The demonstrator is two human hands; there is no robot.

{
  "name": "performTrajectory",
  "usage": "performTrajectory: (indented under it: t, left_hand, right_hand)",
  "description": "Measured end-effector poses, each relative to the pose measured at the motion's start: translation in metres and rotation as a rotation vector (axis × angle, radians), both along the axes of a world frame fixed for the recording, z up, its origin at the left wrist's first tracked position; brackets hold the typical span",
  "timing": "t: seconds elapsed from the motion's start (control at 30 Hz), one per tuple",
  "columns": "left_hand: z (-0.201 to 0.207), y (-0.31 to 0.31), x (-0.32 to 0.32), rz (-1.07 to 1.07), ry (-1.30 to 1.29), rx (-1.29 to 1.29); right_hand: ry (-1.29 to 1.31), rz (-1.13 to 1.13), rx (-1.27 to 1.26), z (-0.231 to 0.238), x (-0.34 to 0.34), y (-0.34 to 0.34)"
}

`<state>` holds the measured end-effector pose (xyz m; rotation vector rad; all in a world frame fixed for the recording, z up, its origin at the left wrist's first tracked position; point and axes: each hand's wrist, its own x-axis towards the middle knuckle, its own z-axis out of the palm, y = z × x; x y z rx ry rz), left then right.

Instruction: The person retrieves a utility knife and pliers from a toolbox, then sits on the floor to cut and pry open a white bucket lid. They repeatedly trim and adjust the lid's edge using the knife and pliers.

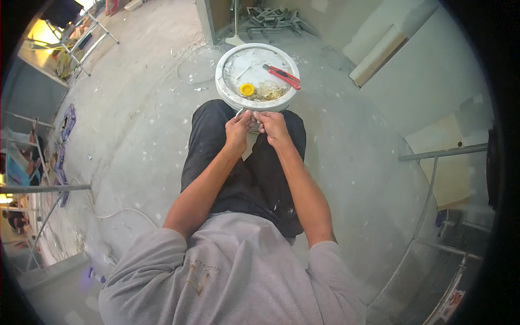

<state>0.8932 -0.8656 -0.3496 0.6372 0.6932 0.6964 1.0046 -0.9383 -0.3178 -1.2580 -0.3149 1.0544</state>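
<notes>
My left hand and my right hand are pressed together over my knees, both pinching a small grey-white piece between the fingers. What the piece is cannot be made out. Just beyond the hands stands a white round bucket lid, dirty with dried plaster. On the lid lie a yellow cap, a red and black cutter knife and a thin white stick.
I sit over a dusty concrete floor. A white cable loops at the left. Metal scaffold legs stand far left, metal profiles lie at the top, board pieces lean at the right, and a metal rail crosses the right.
</notes>
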Motion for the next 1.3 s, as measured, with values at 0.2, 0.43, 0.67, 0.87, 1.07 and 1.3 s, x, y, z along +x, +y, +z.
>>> performTrajectory:
  t: [0.2,0.43,0.67,0.87,1.07,1.3]
  left_hand:
    - [0.023,0.027,-0.036,-0.079,0.757,1.217]
    - [0.033,0.033,-0.013,-0.292,1.022,1.575]
    - [0.048,0.034,-0.028,-0.326,1.121,1.619]
    - [0.064,0.038,-0.027,-0.424,1.215,1.728]
    - [0.060,0.044,-0.028,-0.485,1.270,1.768]
    - [0.080,0.015,-0.038,-0.370,1.145,1.745]
  right_hand:
    - [-0.955,-0.067,-0.271,0.033,0.063,-0.017]
    - [-1.468,-0.319,-0.304,0.042,0.084,0.021]
    - [-0.370,0.024,-0.291,-0.002,-0.009,-0.008]
    - [0.774,0.133,0.363,-0.054,-0.040,0.037]
    - [0.925,-0.046,0.647,-0.088,-0.065,0.059]
    - [0.927,-0.034,0.643,-0.097,-0.058,0.065]
